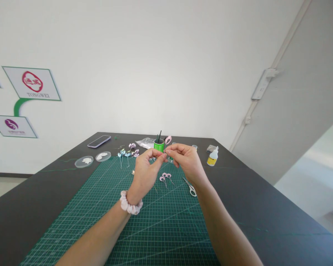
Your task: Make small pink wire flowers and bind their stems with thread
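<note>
My left hand and my right hand meet above the green cutting mat, fingertips pinched close together. Between them rises a pink wire-stemmed petal, its thin stem running down into both pinches. A pale scrunchie circles my left wrist. Below the hands lie several small pink petals with wire stems. White-handled scissors rest on the mat beside my right forearm. Left of my hands, blue petals and purple flowers on wires lie near the mat's far edge.
Behind the hands stands a green can holding dark tools, beside a clear plastic bag. A glue bottle is at the right. Two shallow dishes with white pieces and a phone sit at the left. A wall bounds the table's far side.
</note>
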{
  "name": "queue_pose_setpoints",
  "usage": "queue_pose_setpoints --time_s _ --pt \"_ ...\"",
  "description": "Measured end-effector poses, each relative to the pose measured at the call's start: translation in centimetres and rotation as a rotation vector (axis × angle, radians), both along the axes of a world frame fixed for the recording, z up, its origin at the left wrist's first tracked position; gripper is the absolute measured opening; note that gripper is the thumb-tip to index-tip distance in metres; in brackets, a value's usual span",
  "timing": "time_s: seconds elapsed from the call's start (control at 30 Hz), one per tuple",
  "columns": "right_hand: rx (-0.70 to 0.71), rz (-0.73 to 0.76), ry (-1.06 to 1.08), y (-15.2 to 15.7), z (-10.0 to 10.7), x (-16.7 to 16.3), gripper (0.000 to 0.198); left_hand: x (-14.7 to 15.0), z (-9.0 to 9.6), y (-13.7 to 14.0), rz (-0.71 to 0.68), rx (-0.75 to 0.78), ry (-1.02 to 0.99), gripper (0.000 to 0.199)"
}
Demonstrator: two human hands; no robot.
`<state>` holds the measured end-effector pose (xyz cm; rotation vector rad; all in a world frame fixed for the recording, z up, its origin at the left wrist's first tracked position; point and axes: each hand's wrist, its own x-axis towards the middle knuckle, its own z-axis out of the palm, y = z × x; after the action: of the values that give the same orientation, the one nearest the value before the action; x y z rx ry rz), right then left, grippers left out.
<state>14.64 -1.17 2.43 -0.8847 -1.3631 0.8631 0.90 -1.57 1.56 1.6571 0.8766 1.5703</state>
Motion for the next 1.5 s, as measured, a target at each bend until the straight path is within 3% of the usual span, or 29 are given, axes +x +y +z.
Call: queue_pose_setpoints --time_s 1.5 --pt "0.002 0.007 -0.013 -0.04 0.09 0.11 0.017 0.25 -0.84 0.44 -0.087 -0.029 -0.066 0.017"
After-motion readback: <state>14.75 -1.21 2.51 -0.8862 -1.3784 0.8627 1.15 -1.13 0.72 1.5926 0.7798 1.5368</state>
